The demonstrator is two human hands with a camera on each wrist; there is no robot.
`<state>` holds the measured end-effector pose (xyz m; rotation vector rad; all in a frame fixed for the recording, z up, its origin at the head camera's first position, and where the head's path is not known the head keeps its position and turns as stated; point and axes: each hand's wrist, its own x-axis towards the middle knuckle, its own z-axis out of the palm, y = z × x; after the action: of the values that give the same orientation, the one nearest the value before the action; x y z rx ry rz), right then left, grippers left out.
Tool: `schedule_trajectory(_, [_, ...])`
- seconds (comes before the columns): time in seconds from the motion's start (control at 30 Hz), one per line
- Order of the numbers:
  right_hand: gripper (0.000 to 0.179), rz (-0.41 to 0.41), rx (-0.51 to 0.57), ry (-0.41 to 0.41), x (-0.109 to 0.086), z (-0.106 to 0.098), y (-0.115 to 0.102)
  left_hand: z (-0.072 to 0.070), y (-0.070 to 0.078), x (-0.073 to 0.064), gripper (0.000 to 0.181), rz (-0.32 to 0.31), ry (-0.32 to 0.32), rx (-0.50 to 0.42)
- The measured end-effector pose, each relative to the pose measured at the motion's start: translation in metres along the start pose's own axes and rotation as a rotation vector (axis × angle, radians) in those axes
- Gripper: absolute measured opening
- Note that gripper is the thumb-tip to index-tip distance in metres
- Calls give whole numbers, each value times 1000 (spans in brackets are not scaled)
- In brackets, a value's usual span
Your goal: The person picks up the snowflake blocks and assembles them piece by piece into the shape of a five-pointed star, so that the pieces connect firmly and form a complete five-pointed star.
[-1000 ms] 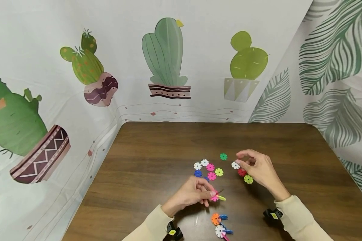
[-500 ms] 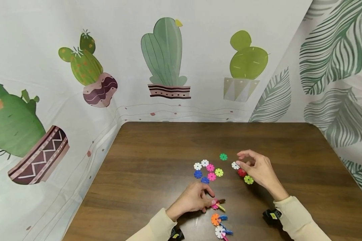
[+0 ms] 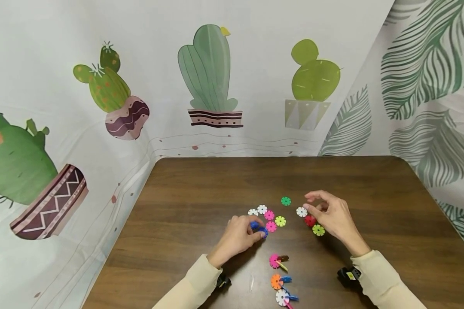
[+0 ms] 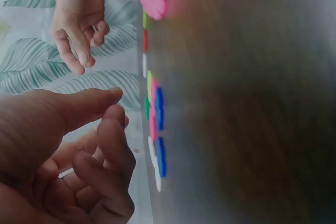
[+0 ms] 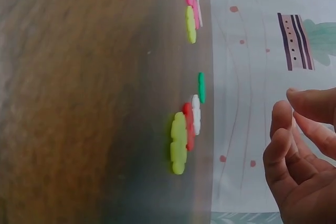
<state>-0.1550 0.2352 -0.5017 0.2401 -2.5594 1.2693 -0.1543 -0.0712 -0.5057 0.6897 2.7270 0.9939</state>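
Note:
My left hand (image 3: pixel 239 234) hovers at two blue notched discs (image 3: pixel 263 232), hiding part of them from the head camera. In the left wrist view its thumb and fingertips come close together, with nothing between them. My right hand (image 3: pixel 334 214) is held beside a white disc (image 3: pixel 301 211), a red disc (image 3: pixel 309 220) and a yellow-green disc (image 3: pixel 319 230). Its fingers are loosely bent and hold nothing in the right wrist view. Nearer me lies a joined piece, a pink disc (image 3: pixel 274 261) with a brown disc (image 3: pixel 282 258) and a yellow one slotted into it.
Near the left hand lie white discs (image 3: pixel 262 209), pink discs (image 3: pixel 271 226) and a yellow disc (image 3: pixel 280 221). A green disc (image 3: pixel 286 201) sits farther back. Joined pieces with an orange disc (image 3: pixel 276 281) and a white disc (image 3: pixel 281 296) lie at the front of the wooden table (image 3: pixel 170 240).
My left hand has set down the pink, brown and yellow joined piece in front of the orange one, let go, and moved back to the blue discs. The right hand has barely moved.

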Motion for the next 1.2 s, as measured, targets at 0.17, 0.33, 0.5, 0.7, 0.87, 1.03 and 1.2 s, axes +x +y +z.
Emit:
schedule_trajectory(0.17, [29, 52, -59, -101, 3, 2, 9, 5, -1, 4, 28, -23, -5, 125])
schedule_trajectory(0.33, [36, 92, -133, -207, 5, 8, 18, 8, 1, 6, 30, -39, -7, 198])
schedule_trajectory(0.5, [35, 39, -228, -227, 7, 14, 24, 10, 2, 6, 27, -47, -12, 208])
schedule_trajectory(0.7, [32, 42, -256, -239, 6, 18, 27, 10, 1, 7, 26, -45, -18, 179])
schedule_trajectory(0.87, [30, 57, -257, -244, 5, 21, 27, 10, 0, 6, 27, -9, 16, 186])
schedule_trajectory(1.03, [25, 64, -245, -238, 6, 21, 27, 9, -1, 6, 28, 33, 40, 191])
schedule_trajectory(1.2, [25, 58, -214, -216, 9, 22, 24, 9, -2, 6, 25, 49, 14, 132])
